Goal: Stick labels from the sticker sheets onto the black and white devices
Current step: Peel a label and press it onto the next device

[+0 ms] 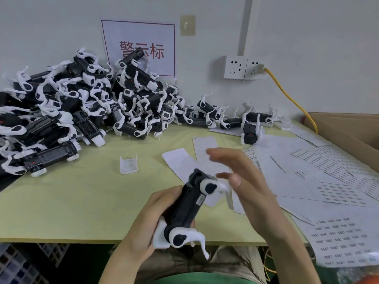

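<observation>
Green counter (82, 201), device pile (82, 103) at back left corner, sticker sheets (328, 181) along right edge, left grip (143, 226) curled round one device (184, 210) over front edge, right grip (246, 181) blurred, fingers extended, just beside that device's upper end, white clip (128, 165) mid-counter.

Black-and-white device (189, 208) aslant in the foreground, heap of others (71, 103) back left, printed sticker sheets (336, 175) at right.

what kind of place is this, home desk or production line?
Probably a small factory labelling bench: a pile of identical black and white devices, sticker sheets spread over the table, a red-lettered wall sign.
</observation>
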